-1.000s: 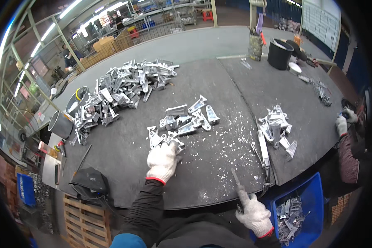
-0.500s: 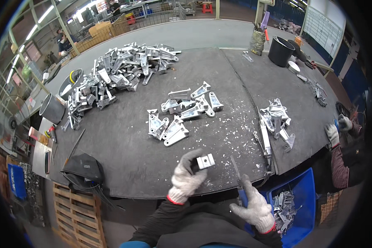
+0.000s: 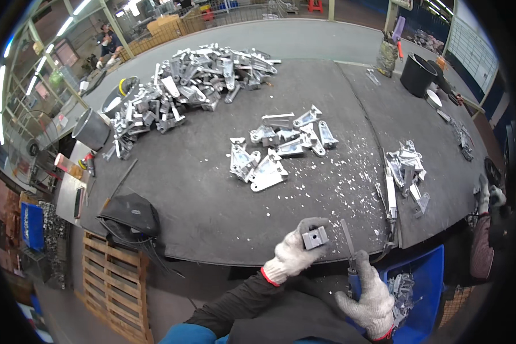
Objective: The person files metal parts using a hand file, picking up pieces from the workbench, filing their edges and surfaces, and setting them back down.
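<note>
My left hand (image 3: 295, 251), in a white knitted glove with grey fingers, is closed around a silver metal bracket (image 3: 315, 237). The bracket's blocky end, with a round hole in it, faces me; the rest is hidden by the hand. My right hand (image 3: 368, 301), gloved the same way, grips the blue handle of a file (image 3: 348, 239) whose narrow blade points up and away. The blade stands just right of the bracket, apart from it. Beyond my hands, a small group of similar brackets (image 3: 269, 174) lies on the dark table mat (image 3: 200, 218).
A large bracket heap (image 3: 178, 86) fills the far left. Metal chips and a smaller bracket pile (image 3: 408, 166) lie right, beside an air tool (image 3: 391, 198). A blue bin (image 3: 436, 275) holding parts stands below the right table edge. A black bag (image 3: 131, 218) sits left; a co-worker's gloved hands (image 3: 487, 195) are far right.
My left hand has moved right with the bracket, closer to the file, and the bracket's end has turned. My right hand still holds the file. The whole view has shifted.
</note>
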`<act>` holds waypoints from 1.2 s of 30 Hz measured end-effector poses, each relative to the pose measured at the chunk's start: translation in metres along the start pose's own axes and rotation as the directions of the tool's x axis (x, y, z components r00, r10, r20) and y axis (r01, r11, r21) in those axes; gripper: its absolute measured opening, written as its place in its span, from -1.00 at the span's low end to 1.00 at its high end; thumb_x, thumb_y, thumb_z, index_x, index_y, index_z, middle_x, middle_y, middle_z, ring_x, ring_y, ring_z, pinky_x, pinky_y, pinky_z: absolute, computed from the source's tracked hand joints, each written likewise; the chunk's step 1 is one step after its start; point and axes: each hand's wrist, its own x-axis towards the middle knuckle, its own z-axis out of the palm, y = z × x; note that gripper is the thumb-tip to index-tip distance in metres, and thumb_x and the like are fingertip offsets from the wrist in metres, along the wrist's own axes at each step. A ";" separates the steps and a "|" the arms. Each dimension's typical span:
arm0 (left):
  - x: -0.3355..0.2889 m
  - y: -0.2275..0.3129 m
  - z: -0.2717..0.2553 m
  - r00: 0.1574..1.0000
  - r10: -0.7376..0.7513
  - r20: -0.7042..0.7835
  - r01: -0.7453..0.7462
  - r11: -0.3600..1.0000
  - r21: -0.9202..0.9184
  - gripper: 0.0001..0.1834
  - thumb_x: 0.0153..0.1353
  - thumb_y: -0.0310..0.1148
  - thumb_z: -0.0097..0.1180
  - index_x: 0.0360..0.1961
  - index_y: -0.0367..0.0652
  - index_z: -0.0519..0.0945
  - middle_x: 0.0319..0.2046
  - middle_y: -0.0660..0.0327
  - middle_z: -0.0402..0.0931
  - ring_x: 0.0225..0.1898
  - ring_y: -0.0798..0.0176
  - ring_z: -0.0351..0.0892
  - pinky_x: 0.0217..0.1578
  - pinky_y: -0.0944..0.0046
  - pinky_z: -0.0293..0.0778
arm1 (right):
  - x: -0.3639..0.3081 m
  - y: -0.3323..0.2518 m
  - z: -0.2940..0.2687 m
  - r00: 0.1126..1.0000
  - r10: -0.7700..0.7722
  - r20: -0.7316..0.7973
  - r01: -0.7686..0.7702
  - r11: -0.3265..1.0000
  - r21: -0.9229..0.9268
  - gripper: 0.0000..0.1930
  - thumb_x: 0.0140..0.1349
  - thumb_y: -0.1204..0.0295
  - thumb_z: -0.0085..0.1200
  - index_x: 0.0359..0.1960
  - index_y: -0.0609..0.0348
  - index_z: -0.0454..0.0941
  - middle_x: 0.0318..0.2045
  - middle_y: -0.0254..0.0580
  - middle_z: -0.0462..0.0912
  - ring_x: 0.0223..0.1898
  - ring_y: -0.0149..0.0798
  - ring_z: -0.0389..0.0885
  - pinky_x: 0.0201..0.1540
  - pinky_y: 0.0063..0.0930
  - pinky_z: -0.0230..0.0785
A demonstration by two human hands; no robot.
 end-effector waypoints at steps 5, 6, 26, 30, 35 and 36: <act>0.011 -0.012 0.001 0.984 -0.140 0.111 0.173 0.900 -0.401 -0.42 0.13 -0.82 0.23 0.20 -0.22 0.57 0.05 0.20 0.66 0.03 0.31 0.66 0.04 0.30 0.65 | 0.014 -0.025 -0.007 0.966 0.218 0.137 -0.210 0.975 -0.070 -0.15 0.11 0.45 0.33 0.48 0.19 0.24 0.03 0.21 0.65 -0.09 0.20 0.73 -0.09 -0.10 0.62; 0.011 -0.006 0.001 0.988 -0.120 0.097 0.147 0.925 -0.349 -0.44 0.13 -0.83 0.23 0.18 -0.25 0.58 0.03 0.19 0.66 0.03 0.30 0.67 0.03 0.29 0.66 | 0.011 -0.013 0.001 0.988 0.144 0.063 -0.138 0.986 -0.090 -0.14 0.20 0.27 0.30 0.55 -0.11 0.18 -0.15 0.06 0.62 -0.29 0.19 0.73 -0.24 -0.01 0.64; 0.009 -0.014 0.013 0.997 0.024 -0.075 -0.031 0.995 -0.098 -0.63 0.12 -0.59 0.45 -0.02 -0.14 0.69 -0.19 0.26 0.71 -0.18 0.36 0.71 -0.16 0.32 0.67 | 0.012 -0.011 0.027 0.981 0.139 0.138 -0.071 0.910 -0.408 -0.29 0.21 0.24 0.24 0.44 -0.57 0.37 -0.27 -0.14 0.60 -0.58 -0.01 0.68 -0.58 -0.09 0.55; 0.010 -0.015 0.012 0.998 0.049 -0.050 -0.051 0.998 -0.028 -0.62 0.13 -0.61 0.43 -0.01 -0.14 0.69 -0.19 0.26 0.71 -0.20 0.37 0.72 -0.18 0.32 0.67 | 0.015 -0.022 0.024 0.974 0.180 0.138 -0.087 0.857 -0.507 -0.28 0.20 0.27 0.26 0.43 -0.61 0.38 -0.25 -0.13 0.61 -0.60 -0.02 0.67 -0.60 -0.10 0.54; 0.010 -0.019 0.013 0.998 0.011 -0.054 -0.019 0.990 -0.138 -0.59 0.12 -0.66 0.39 0.03 -0.21 0.65 -0.16 0.24 0.70 -0.15 0.34 0.73 -0.11 0.31 0.69 | 0.019 -0.018 0.020 0.972 0.184 0.143 -0.093 0.869 -0.486 -0.23 0.18 0.31 0.27 0.47 -0.56 0.34 -0.23 -0.13 0.62 -0.56 -0.01 0.69 -0.54 -0.14 0.59; 0.010 -0.019 0.011 0.998 0.010 -0.055 -0.017 0.991 -0.136 -0.59 0.12 -0.66 0.39 0.03 -0.21 0.65 -0.16 0.24 0.70 -0.15 0.34 0.73 -0.11 0.31 0.69 | 0.021 -0.016 0.017 0.972 0.183 0.144 -0.092 0.871 -0.483 -0.23 0.18 0.31 0.27 0.47 -0.56 0.34 -0.23 -0.13 0.62 -0.56 -0.01 0.69 -0.54 -0.14 0.59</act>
